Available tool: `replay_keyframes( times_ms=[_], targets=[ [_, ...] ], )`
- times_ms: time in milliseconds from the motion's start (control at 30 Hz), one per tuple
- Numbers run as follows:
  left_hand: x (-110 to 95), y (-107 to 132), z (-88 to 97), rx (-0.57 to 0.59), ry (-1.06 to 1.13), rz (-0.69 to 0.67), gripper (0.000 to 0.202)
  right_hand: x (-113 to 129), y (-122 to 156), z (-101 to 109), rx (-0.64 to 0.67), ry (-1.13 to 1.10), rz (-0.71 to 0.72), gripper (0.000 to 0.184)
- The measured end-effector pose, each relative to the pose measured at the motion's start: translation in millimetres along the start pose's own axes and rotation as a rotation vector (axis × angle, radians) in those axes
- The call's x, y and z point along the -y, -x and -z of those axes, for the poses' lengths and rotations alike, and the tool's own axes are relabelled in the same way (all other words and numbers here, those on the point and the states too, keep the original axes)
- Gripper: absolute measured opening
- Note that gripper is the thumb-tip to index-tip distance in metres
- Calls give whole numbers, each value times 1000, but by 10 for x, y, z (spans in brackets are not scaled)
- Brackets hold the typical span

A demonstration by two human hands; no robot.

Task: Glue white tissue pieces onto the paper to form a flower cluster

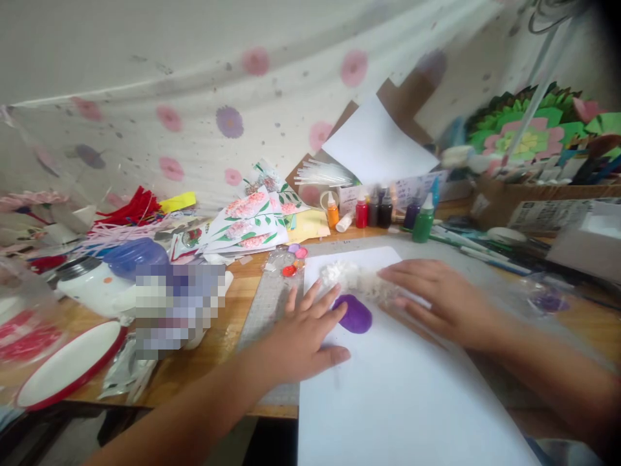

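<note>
A large white sheet of paper (398, 401) lies in front of me. On it rests a flat, rounded purple piece (356, 316) that looks like soft clay. My left hand (310, 333) is open, fingers spread over the sheet, with fingertips at the left edge of the purple piece. Across from it, my right hand (436, 298) is open too, its fingers stretched out and slightly blurred. They are beside a white, bumpy clump (342, 273) near the sheet's top edge; whether they touch it I cannot tell. The clump's right part is smeared and partly covered.
Behind the sheet stand several paint bottles, among them a green bottle (424, 220) and an orange bottle (332, 212). Flower drawings (252, 220) lie left of them. A red-rimmed white dish (72, 362) is at left. Brushes (490, 255) and a cardboard box (528, 204) are at right.
</note>
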State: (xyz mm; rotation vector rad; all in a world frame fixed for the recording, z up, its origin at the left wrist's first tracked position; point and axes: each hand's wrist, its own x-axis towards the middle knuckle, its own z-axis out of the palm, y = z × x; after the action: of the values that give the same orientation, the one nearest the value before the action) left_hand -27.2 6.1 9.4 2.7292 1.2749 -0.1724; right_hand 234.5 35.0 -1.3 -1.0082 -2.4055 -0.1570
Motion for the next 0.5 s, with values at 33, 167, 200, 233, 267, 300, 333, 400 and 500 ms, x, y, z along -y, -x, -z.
replay_keyframes(
  times_ms=[33,167,200,233,267,300,333,400,500],
  targets=[
    [-1,-3,5,-3,7,0,63,86,-14,-1,36,24,58,40],
    [18,-3,-31,-32,-13,-2,60,342,3,-21,152,76,128,42],
    [26,1,-47,-40,-27,-5,62,372,23,-19,169,85,130,42],
    [33,5,-62,-50,-39,-10,66,383,46,-8,179,93,132,42],
    [39,9,-74,-61,-49,-17,70,369,71,15,182,102,125,43],
    [43,11,-81,-72,-56,-29,73,325,99,52,171,117,100,43],
    [44,11,-83,-80,-61,-47,74,250,128,104,143,138,53,42],
    [40,4,-69,-75,-60,-108,73,-2,202,252,37,208,-120,40],
    [30,-20,-29,5,-34,-204,70,-556,383,558,-135,356,-428,40]
  ],
)
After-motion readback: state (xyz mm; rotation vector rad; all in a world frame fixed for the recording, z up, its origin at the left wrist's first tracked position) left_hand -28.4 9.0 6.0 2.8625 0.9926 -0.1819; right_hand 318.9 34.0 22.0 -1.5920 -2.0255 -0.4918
